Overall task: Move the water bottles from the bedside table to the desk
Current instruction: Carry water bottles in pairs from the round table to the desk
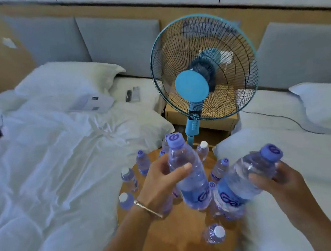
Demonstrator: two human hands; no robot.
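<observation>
The left hand [162, 183] grips one clear plastic purple-capped water bottle [188, 174] near upright at frame centre, the right hand [278, 176] another bottle [247, 178] tilted rightward, both above the round wooden bedside table [173, 245]

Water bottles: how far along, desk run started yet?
Done: nothing visible; no desk in view. In hand: left hand grips one purple-capped bottle, right hand another, both lifted above the round bedside table. Left: roughly ten bottles on it, e.g. a white-capped bottle.

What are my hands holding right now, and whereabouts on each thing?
Each hand holds a water bottle. The left hand grips an upright bottle around its upper body; the right hand grips a tilted bottle just below the shoulder.
</observation>
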